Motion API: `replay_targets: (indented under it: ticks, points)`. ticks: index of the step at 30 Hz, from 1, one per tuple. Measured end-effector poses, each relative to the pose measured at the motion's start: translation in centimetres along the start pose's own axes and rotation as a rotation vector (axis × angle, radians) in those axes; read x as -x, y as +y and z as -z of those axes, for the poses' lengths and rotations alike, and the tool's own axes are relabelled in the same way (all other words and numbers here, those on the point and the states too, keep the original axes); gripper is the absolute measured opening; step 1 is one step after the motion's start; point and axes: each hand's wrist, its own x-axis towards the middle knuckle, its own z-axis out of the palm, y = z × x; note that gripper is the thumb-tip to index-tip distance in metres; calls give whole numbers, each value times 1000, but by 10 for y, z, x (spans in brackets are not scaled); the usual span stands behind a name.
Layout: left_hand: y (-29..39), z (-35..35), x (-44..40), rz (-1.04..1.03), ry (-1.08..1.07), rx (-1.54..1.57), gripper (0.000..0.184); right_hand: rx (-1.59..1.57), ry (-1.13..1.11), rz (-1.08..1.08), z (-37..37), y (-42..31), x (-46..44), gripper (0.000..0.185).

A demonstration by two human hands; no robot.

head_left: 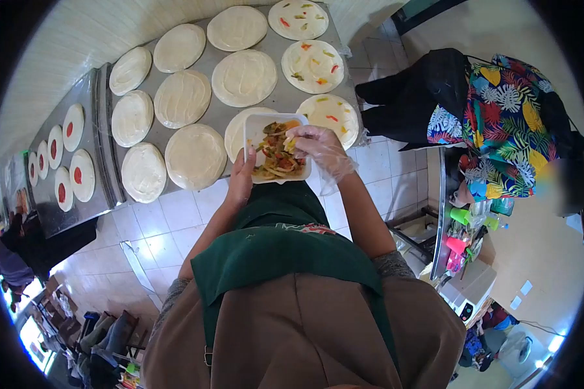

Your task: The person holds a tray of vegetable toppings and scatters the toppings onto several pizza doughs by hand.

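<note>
My bare left hand is closed on the near left side of a white rectangular container. Inside it lie cooked vegetable strips, mostly green, red and yellowish. Over the container's right side, my right hand wears a clear plastic glove, its fingers pinched on some vegetable strips. Directly behind the container, a pale sauce-covered dough round is partly hidden. To the right, another round carries scattered red and green strips, as do two rounds beyond it, including a middle one.
Several plain coated rounds lie in rows on the metal table. On a second table at left, other rounds bear red sauce. A person in a floral shirt stands right, by a counter with colourful cups. Another person stands far left.
</note>
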Motion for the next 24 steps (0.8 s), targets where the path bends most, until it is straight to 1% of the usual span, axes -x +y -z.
replay_targets:
  ticks: [1, 2, 5, 8, 11, 14, 17, 18, 21, 22, 24]
  points:
    - [3, -2, 3, 13, 6, 10, 53, -100, 2, -31, 1, -2, 3, 24]
    - [8, -5, 7, 26, 10, 20, 53, -156, -52, -71, 5, -6, 7, 28]
    - [16, -7, 12, 48, -15, 25, 53, -276, -82, -106, 3, -3, 11, 30]
    - [17, -8, 10, 49, -40, 73, 53, -11, -38, -68, -4, -7, 10, 33]
    - [9, -6, 8, 38, -49, 99, 54, 90, -9, -30, -5, -9, 12, 35]
    - [13, -8, 9, 43, -38, 87, 54, 88, 20, -25, -3, -4, 7, 34]
    - [12, -7, 7, 48, -42, 82, 54, 261, -43, 169, 3, 7, 2, 32]
    - [10, -6, 6, 51, -46, 84, 53, 288, -3, 150, 1, 6, 4, 28]
    - [9, -3, 6, 56, -38, 45, 52, 150, 43, 12, -1, -8, 12, 26]
    - [11, -3, 7, 63, -27, 35, 52, 70, 23, 8, 4, -6, 9, 25]
    - [15, -3, 7, 77, 1, 15, 52, 101, -19, 159, 19, 6, 4, 25]
